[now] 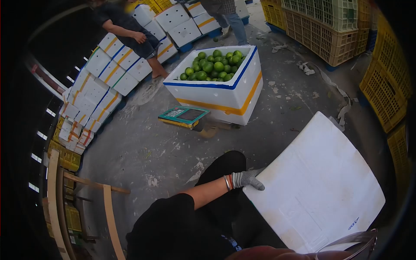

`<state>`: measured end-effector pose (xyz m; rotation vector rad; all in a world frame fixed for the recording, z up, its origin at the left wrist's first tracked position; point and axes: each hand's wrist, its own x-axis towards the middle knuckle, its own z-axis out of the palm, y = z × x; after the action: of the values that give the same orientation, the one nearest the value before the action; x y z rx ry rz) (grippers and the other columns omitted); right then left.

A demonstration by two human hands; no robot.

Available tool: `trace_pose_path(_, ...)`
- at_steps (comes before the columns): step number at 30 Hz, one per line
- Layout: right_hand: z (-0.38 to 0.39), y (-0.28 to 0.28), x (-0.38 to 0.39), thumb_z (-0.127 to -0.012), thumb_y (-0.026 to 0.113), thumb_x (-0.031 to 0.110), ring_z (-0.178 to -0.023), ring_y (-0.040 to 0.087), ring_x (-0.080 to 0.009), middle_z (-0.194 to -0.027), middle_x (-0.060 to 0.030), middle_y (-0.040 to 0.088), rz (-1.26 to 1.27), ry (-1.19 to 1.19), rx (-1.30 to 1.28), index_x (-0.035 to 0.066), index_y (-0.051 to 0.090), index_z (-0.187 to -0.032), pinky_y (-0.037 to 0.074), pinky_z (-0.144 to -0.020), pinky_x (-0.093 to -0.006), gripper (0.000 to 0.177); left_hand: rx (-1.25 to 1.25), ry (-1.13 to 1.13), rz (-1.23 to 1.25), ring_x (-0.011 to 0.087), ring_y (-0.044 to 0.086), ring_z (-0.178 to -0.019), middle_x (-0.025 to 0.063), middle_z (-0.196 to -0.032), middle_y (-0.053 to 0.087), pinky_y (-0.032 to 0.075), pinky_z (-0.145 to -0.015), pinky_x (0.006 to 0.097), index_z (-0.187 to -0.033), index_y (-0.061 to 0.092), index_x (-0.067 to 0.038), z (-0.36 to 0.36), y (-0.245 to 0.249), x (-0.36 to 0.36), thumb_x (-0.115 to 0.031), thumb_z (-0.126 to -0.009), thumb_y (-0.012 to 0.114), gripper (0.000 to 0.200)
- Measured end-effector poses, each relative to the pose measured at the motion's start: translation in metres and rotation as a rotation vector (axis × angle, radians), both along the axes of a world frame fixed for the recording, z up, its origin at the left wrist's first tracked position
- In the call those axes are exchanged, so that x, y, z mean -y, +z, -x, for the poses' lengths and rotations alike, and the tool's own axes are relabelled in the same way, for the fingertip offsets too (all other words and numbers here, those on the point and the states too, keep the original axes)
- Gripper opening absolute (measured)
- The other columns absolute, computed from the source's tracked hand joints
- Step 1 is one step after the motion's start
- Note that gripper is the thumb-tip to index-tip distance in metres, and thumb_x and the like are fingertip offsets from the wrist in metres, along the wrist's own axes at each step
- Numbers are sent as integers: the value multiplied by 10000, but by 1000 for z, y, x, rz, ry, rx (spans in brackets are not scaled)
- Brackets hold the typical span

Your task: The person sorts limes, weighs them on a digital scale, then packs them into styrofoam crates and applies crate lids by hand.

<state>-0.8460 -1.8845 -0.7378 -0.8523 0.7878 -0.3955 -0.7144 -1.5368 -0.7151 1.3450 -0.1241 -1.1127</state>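
White foam box [225, 97] with blue and orange stripes, heaped with green fruit [214, 65], green scale [184, 115] touching it, stacked white boxes [104, 82], a person [130, 32] seated on them, plastic crates [323, 32], wooden frame [108, 212], concrete floor [147, 147]

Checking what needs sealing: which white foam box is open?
The centre box heaped with green fruit, standing by the scale; the stacked boxes all have lids.

Blk sleeve [173, 216], grey-gloved L hand [248, 179], orange wristbands [228, 182], blk trousers [225, 164]
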Motion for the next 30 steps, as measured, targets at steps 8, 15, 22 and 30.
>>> trace_pose_path(8, -53, 0, -33, -822, 368, 451, -1192, 320, -320, -1309, -144, 331, 4, 9, 18, 55, 337, -1277, 253, -990, -472, 604, 101, 300, -59, 166, 477, -1042, 116, -1135, 515, 381, -887, 278, -1235, 387, 38, -4, -31, 20, -282, -751, 656, 640)
trace_pose_path(15, -24, -8, -40, -844, 366, 420, -1181, 337, -328, -1312, -156, 328, 12, -122, -40, 39, 347, -1269, 264, -993, -474, 570, 88, 236, -301, 137, 497, -978, 88, -1101, 534, 394, -858, 247, -1223, 416, 23, -11, -26, 24, -287, -751, 660, 615)
trace_pose_path(22, 183, -34, -8, -865, 365, 388, -1170, 353, -336, -1316, -168, 325, 8, -777, -42, 23, 358, -1260, 276, -996, -476, 538, 261, 272, 40, 163, 477, -1026, 94, -1106, 511, 373, -891, 282, -1261, 340, 17, 25, -38, 5, -213, -670, 704, 731)
trace_pose_path(30, 185, -44, 53, -787, 519, 288, -1063, 460, -277, -1154, -133, 491, -13, -674, 86, -11, 460, -1152, 360, -916, -401, 476, -24, 687, 6, 195, 568, -843, 107, -944, 576, 460, -782, 283, -1084, 502, 43, 3, -10, 63, -60, -705, 623, 412)
